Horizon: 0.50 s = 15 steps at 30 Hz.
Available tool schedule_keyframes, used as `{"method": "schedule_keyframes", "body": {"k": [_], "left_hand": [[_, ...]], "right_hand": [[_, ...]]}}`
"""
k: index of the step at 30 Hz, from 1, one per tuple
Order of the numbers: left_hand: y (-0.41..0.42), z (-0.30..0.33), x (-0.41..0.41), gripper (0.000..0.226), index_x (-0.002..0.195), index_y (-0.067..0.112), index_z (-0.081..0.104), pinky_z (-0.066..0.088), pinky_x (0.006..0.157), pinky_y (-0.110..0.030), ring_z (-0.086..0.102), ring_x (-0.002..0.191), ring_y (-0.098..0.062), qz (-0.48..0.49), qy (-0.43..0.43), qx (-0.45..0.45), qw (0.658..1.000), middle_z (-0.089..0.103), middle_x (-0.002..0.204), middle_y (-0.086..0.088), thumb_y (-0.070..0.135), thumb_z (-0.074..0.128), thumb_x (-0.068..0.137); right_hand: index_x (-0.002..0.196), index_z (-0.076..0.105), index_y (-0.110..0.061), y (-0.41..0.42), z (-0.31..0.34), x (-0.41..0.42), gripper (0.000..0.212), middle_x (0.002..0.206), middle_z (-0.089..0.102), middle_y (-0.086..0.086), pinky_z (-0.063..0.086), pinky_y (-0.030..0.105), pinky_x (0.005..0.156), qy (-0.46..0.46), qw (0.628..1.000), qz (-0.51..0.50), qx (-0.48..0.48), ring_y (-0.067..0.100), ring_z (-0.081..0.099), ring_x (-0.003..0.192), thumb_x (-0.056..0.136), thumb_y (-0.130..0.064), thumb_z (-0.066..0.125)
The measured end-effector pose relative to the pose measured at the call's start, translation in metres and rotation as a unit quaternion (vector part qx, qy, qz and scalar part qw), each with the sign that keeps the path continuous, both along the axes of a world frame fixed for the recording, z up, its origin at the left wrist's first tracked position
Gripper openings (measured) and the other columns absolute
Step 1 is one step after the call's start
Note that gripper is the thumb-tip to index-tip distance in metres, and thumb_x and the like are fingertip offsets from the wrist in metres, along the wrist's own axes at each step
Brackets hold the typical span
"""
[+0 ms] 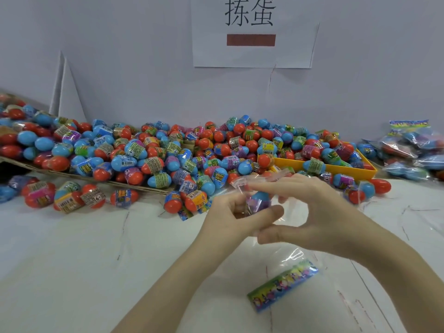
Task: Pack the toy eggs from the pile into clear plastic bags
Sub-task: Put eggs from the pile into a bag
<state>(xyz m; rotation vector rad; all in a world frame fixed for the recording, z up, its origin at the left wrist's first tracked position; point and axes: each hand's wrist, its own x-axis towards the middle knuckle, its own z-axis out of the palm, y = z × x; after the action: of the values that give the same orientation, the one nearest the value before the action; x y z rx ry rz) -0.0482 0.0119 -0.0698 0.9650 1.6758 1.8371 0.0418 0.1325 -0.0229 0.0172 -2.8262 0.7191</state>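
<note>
Hundreds of toy eggs [153, 150] lie heaped along the back of a white tabletop [72, 260], against a pale wall. Part of the heap rests on a flattened sheet of cardboard [79, 176] at the left, and part spills into a yellow tray [336, 169] at the right. Beyond the tray, at the far right, sits a cluster of filled bags [413, 150], crinkled and shiny. A white paper sign [252, 32] with two large printed characters and a brown bar hangs on the wall above.

Between the person and the heap, both hands meet just above the tabletop. The left hand [230, 217] has its fingers curled around a clear plastic bag [254, 188] with one egg [258, 200] inside it. The right hand [310, 212] pinches the same bag's thin film between thumb and forefinger, its other fingers stretched out over the top. The bag hides part of the egg and blurs its outline.

That egg shows a smooth blue cap and a purple printed wrapper band. The loose eggs are glossy plastic, half red and half blue, each belted with a colourful label.

Near the front edge lies an empty bag [286, 280], flat, with a bright green and blue printed header strip.
</note>
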Motion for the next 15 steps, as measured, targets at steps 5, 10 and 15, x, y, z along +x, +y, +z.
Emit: {"method": "schedule_keyframes", "body": {"k": [5, 10, 15], "left_hand": [[-0.001, 0.001, -0.004, 0.015, 0.090, 0.012, 0.072, 0.055, 0.062, -0.021, 0.069, 0.072, -0.015, -0.038, -0.055, -0.042, 0.997, 0.072, 0.084, -0.011, 0.020, 0.070, 0.077], [-0.003, 0.000, -0.006, 0.028, 0.091, 0.023, 0.071, 0.056, 0.066, -0.023, 0.070, 0.075, -0.012, -0.081, -0.086, -0.023, 0.993, 0.074, 0.084, 0.001, 0.034, 0.064, 0.067], [-0.003, 0.001, -0.010, 0.030, 0.100, 0.012, 0.070, 0.057, 0.074, -0.027, 0.070, 0.085, -0.018, -0.133, -0.178, 0.018, 0.975, 0.073, 0.093, -0.004, 0.026, 0.073, 0.073]], "right_hand": [[0.089, 0.035, -0.055, -0.003, -0.007, -0.007, 0.053, 0.094, 0.041, -0.034, 0.020, 0.020, 0.082, -0.010, 0.997, -0.025, 0.075, -0.007, 0.033, 0.099, 0.060, -0.046, 0.078], [0.091, 0.048, -0.054, -0.005, -0.011, -0.006, 0.044, 0.099, 0.047, -0.025, 0.023, 0.029, 0.088, 0.006, 0.999, 0.011, 0.033, 0.003, 0.035, 0.098, 0.060, -0.045, 0.078], [0.089, 0.066, -0.033, -0.005, -0.012, -0.006, 0.042, 0.082, 0.060, -0.020, 0.035, 0.035, 0.082, 0.031, 0.999, 0.005, -0.031, 0.002, 0.044, 0.087, 0.053, -0.055, 0.069]]}}
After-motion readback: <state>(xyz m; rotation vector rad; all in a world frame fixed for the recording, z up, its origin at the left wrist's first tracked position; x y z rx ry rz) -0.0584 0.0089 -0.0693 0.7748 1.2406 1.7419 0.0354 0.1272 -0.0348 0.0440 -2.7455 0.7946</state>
